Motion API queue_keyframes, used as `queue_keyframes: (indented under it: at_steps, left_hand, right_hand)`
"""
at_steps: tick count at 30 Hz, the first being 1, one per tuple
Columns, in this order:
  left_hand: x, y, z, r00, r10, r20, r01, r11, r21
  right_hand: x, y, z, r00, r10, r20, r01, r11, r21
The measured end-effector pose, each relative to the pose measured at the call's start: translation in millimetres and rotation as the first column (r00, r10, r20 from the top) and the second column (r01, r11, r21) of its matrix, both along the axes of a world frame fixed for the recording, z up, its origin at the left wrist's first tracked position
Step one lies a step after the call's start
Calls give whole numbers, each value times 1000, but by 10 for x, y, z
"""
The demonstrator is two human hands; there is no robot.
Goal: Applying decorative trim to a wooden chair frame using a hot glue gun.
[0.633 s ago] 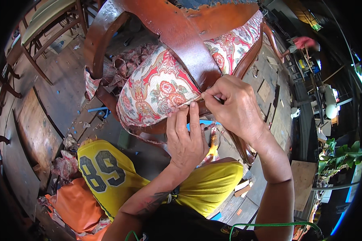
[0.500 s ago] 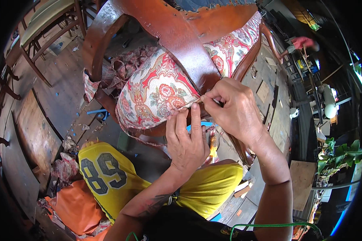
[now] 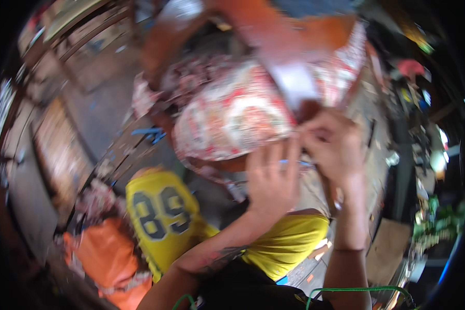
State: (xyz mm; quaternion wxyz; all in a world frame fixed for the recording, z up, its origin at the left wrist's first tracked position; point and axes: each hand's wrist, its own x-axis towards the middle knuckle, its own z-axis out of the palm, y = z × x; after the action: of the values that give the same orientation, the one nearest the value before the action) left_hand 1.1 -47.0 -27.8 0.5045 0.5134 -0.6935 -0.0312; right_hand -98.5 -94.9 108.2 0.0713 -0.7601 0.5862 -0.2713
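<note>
A reddish-brown wooden chair frame (image 3: 287, 62) lies before me, its seat covered in red and cream floral upholstery fabric (image 3: 227, 121). My left hand (image 3: 274, 181) has its fingers stretched out, the tips at the near edge of that fabric. Just to the right, my right hand (image 3: 338, 147) is closed in a pinch at the same edge, close to where a wooden bar crosses the seat. Motion blur hides exactly what lies between its fingertips. A loose strip of the fabric hangs below the seat.
Orange material (image 3: 103, 253) lies at lower left beside crumpled floral scraps (image 3: 101, 199). Blue strips (image 3: 150, 134) are on the plank floor. Another chair (image 3: 85, 26) stands at upper left, a wooden board (image 3: 62, 150) below it. A green plant (image 3: 442, 222) is at right.
The whole view has shifted, so the scene sits farther right and is blurred. Both hands keep their places at the fabric edge, the right one still pinched.
</note>
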Motion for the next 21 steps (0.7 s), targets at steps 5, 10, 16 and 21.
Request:
queue_keyframes:
  at_steps: [5,10,16,21]
  left_hand:
    - [-144,25,101,978,107,-178,-107,994,14]
    - [-179,94,32,980,52,-191,-35,995,91]
    - [-223,92,-5,974,105,-199,-95,994,56]
    - [-307,32,-51,962,147,-230,-152,988,-7]
  right_hand:
    - [-26,-59,2,985,61,-162,-60,998,13]
    - [-180,-46,-30,973,-92,-210,111,990,85]
    - [-362,-93,-5,983,-132,-128,154,970,188]
    - [-399,-96,13,991,-114,-75,128,969,211]
